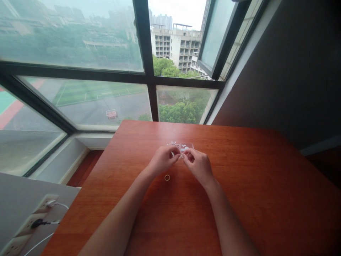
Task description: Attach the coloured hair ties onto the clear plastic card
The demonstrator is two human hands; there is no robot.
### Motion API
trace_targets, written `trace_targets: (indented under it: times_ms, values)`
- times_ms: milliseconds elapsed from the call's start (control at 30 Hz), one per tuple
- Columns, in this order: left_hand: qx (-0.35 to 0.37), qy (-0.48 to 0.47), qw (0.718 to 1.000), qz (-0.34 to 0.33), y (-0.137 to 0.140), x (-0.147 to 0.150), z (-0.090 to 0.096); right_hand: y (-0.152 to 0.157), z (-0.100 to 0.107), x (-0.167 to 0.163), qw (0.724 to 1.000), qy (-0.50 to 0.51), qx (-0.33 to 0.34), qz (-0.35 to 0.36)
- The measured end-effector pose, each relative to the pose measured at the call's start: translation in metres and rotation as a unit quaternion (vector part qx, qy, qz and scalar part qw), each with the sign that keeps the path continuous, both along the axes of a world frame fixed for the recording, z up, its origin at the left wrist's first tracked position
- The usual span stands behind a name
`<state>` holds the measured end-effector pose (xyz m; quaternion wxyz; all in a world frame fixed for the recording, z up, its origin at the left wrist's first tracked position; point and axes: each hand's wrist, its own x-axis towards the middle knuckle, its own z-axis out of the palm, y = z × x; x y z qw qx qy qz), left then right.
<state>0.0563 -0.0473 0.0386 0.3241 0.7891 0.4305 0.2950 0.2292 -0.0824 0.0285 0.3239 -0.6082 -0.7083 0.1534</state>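
My left hand [164, 159] and my right hand [198, 164] meet over the middle of the table. Thumb and fingers of each are pinched together. A tiny pale piece [181, 155] shows between the fingertips, too small to name. Just behind the hands lies a flat clear plastic case or sheet [191, 145] with small white bits on it, partly hidden by the fingers. Small dark and white bits [173, 143] show at its left end. A thin pale yellow ring [167, 177] rests on the table near my left wrist, touched by neither hand.
The reddish-brown wooden table [176, 220] reaches up to dark-framed windows [152, 99], with one pane [217, 35] swung outward. At the lower left, wall sockets [32, 224] hold plugs and white cables beside the table edge. A dark wall [287, 71] stands on the right.
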Motion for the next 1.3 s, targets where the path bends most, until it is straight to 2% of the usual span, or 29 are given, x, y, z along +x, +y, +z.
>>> trace_targets:
  times_ms: [267, 533, 800, 1033, 1167, 1300]
  values:
    - [0.036, 0.024, 0.999, 0.019, 0.002, -0.004, -0.004, 0.001, 0.000, 0.002, 0.999, -0.027, -0.016, -0.015]
    - [0.060, 0.032, 0.997, 0.033, 0.003, -0.008, -0.004, -0.001, 0.001, 0.004, 0.981, -0.146, -0.130, 0.007]
    - [0.065, 0.045, 0.996, 0.048, 0.004, -0.011, -0.001, -0.003, -0.002, -0.003, 0.963, -0.207, -0.173, 0.007]
    - [0.063, 0.043, 0.996, 0.037, 0.003, -0.008, -0.003, -0.002, -0.001, -0.002, 0.971, -0.190, -0.143, 0.011]
    - [0.036, 0.039, 0.998, 0.020, 0.001, -0.005, -0.004, -0.001, -0.001, -0.001, 0.990, -0.120, -0.075, -0.019]
    - [0.008, 0.020, 1.000, 0.001, 0.000, -0.001, -0.003, 0.000, -0.003, -0.001, 0.997, -0.071, -0.012, -0.031]
